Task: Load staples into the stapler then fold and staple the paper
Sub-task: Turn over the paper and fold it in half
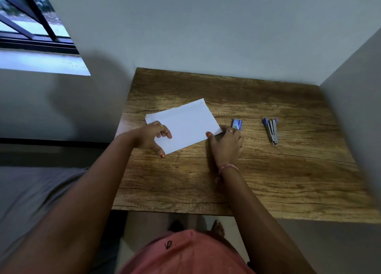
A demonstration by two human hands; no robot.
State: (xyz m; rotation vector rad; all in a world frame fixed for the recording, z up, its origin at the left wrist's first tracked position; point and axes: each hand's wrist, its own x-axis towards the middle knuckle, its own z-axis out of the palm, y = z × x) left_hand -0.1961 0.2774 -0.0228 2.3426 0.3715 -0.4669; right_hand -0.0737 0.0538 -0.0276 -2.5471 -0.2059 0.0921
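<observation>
A folded white paper (185, 125) lies on the wooden table (268, 181), tilted with its far corner to the right. My left hand (150, 137) rests on the paper's left end, fingers pressing down on it. My right hand (225, 146) pinches the paper's near right corner between thumb and fingers. A small blue staple box (237, 124) lies just beyond my right hand. The blue and metal stapler (271, 131) lies further right, apart from both hands.
A grey wall runs along the table's far edge and another stands close on the right. A window is at the upper left. A dark bench or bed sits left of the table. My feet show under the near edge.
</observation>
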